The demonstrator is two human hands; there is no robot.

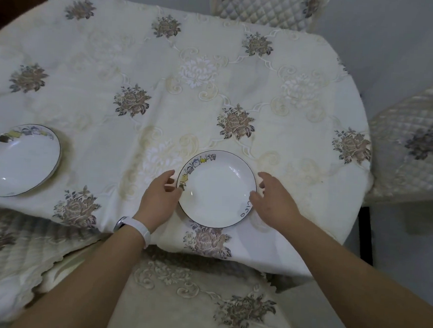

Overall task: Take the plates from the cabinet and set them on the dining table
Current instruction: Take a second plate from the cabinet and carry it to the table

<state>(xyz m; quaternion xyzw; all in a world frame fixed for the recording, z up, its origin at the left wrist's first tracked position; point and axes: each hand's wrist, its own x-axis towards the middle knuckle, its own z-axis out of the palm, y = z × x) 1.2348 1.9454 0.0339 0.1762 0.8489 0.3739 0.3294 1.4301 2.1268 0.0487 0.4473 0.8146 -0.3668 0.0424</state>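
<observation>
Plates stand on the tabletop (90,119), two of them, both white with a thin dark rim and small coloured drawings along one edge. The near plate (217,189) sits flat close to the tabletop's front edge, with dark lettering on its lower right side. The left hand (158,198) lies at this plate's left rim, fingers loosely bent with the tips touching the rim by the drawings and the thumb lifted clear of it, so it grips nothing. The right hand (274,201) lies at the plate's right rim, fingers relaxed and spread with the tips at the edge and the thumb apart from it, also holding nothing. A white wristband (139,229) circles the left wrist, just below and left of the plate. The second plate (18,160) rests well to the left of the near plate. A cream tablecloth (204,68) with embroidered flowers covers the tabletop under both. Beyond the near plate, at the far side, stands a quilted chair (267,6).
</observation>
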